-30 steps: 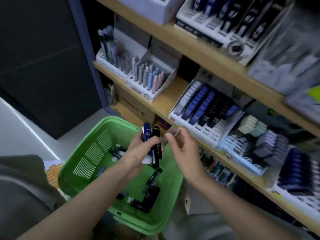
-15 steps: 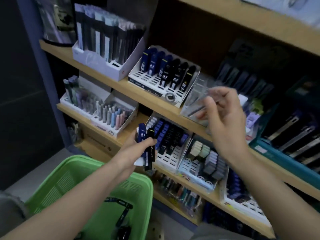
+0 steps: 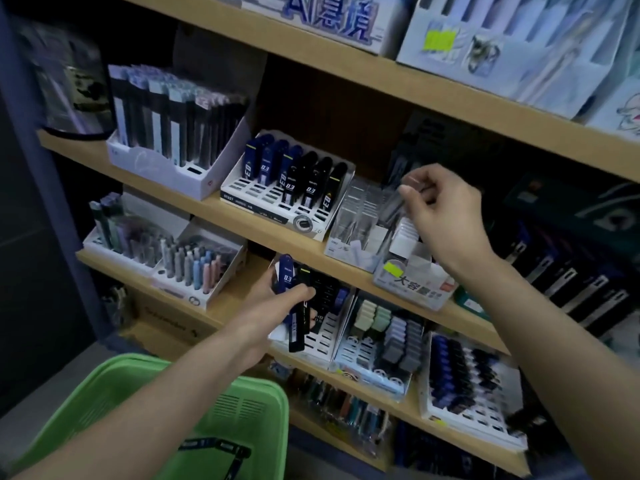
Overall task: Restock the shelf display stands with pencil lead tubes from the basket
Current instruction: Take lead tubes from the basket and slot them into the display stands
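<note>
My left hand (image 3: pixel 273 299) grips a bundle of pencil lead tubes (image 3: pixel 292 299), blue and black, held upright in front of the lower shelf's stand. My right hand (image 3: pixel 440 216) is raised at the middle shelf and pinches a clear lead tube (image 3: pixel 394 202) over a clear display stand (image 3: pixel 360 220). Left of it a white stand (image 3: pixel 277 199) holds blue and black tubes marked 0.3. The green basket (image 3: pixel 252 403) sits at the bottom left, with a few dark tubes (image 3: pixel 214 445) lying inside.
Wooden shelves (image 3: pixel 242 223) carry several stands: a white box of tall dark packs (image 3: pixel 173 133), pastel pens (image 3: pixel 194 268), erasers (image 3: pixel 384 330), and more lead tubes (image 3: pixel 460 372) at the lower right. Dark boxed items fill the right side.
The view rose from the basket to the shelves. My right hand lifted from beside the left hand up to the middle shelf's clear stand. My left hand kept its bundle and rose slightly.
</note>
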### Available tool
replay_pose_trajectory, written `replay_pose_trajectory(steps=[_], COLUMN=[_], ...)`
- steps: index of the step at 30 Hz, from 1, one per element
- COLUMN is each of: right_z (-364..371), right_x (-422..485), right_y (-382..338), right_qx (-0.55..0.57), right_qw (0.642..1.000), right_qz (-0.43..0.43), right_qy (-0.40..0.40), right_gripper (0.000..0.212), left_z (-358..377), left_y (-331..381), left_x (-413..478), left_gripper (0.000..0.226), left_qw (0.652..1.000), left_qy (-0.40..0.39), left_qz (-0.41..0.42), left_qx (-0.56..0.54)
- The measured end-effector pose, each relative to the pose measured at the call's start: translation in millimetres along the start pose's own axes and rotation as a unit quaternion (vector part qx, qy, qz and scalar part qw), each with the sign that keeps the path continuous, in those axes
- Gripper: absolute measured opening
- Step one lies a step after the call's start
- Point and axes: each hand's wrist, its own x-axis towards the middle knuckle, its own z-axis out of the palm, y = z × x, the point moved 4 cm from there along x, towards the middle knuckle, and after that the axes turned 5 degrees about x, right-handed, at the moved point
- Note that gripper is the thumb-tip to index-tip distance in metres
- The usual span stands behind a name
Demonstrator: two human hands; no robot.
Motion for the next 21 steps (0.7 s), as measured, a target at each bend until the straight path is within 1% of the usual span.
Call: replay_pose_trajectory(steps=[4, 6, 10, 12, 17, 21], right_z=[8, 8, 1, 2, 11, 15], right_x=[5, 9, 17, 18, 18, 21], right_y=[5, 6, 2, 3, 13, 13], right_qx=[-0.031, -0.021, 0.002, -0.003, -0.026, -0.04], right_qw=[0.999, 0.999, 0.998, 0.997, 0.988, 0.985], right_qz=[0.004, 0.014, 0.01, 0.014, 0.061, 0.073], right_qy=[-0.038, -0.042, -0.056, -0.08, -0.139, -0.149], right_gripper=[0.015, 0.017, 0.016, 0.014, 0.012, 0.011], left_z=[-2, -2, -3, -2, 1, 5], left_y=[-2, -1, 1, 2, 5, 5], left_x=[2, 1, 1, 0, 0, -1], left_gripper=[0.026, 0.026, 0.028, 0.029, 0.027, 0.03], left_qw=[1.0, 1.0, 0.999, 0.999, 0.999, 0.999], left_qy=[-0.002, -0.001, 0.004, -0.001, 0.0, -0.006], left_qz=[0.006, 0.008, 0.011, 0.007, -0.008, -0.01], left_qx=[0.017, 0.027, 0.041, 0.043, 0.044, 0.048])
